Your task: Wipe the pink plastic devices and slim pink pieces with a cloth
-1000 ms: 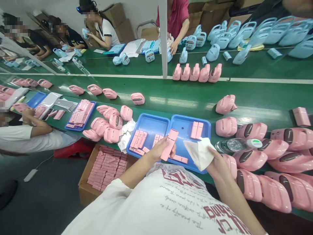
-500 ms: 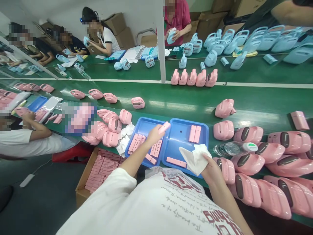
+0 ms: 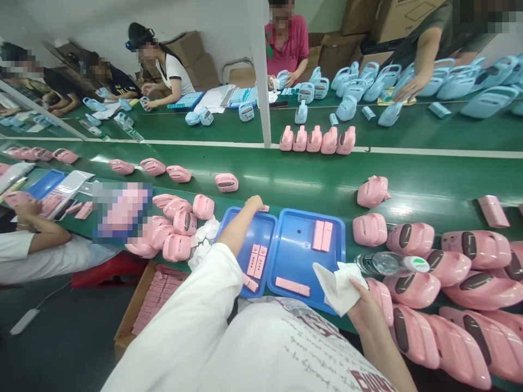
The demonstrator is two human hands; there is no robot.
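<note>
Since the earlier frame, I see the left hand (image 3: 254, 204) has moved away from the gap between the trays to the far rim of the left shallow blue plastic tray (image 3: 265, 231), carrying a narrow pink plastic bar (image 3: 265, 209). Only the bar's end shows beyond the fingers; they look closed around it, though I cannot tell whether it touches the rim. The right hand (image 3: 362, 298) pinches a creased white sheet of cloth or paper (image 3: 339, 284) between thumb and fingers, by the near right corner of the right shallow blue plastic tray (image 3: 286, 250). On my feed, three more pink bars (image 3: 260, 262) show in each tray. A clear plastic bottle (image 3: 382, 263) with a green-and-white cap lies among rounded glossy pink housings (image 3: 412, 238) on the green bench (image 3: 310, 185). Across from me, a co-worker's hand (image 3: 412, 87) now reaches among light-blue housings (image 3: 346, 108).
</note>
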